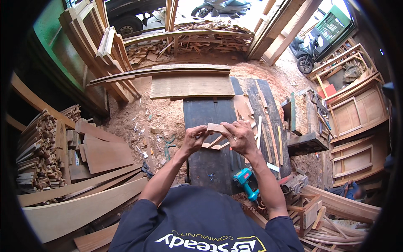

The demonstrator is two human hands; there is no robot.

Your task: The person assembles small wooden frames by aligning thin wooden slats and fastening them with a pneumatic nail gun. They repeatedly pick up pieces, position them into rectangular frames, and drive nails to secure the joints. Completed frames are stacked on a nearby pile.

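Over the dark workbench (210, 168), a small pale wooden block (217, 128) is held up between both hands. The fingertips of my left hand (195, 139) pinch its left end. On the right end, my right hand (241, 136) closes its thumb and fingers. Behind and below the block, thin wood strips (215, 143) show between the hands, partly hidden by them; whether they touch the block I cannot tell. Close to my right forearm lies a teal nail gun (245, 182) on the bench.
A wide plank (193, 86) lies across the bench's far end. Long narrow strips (268, 138) rest on its right side. Stacked offcuts (42, 151) stand at left, panelled frames (357, 111) at right. Another person (350, 190) is low at far right. Sawdust (130, 113) covers the floor.
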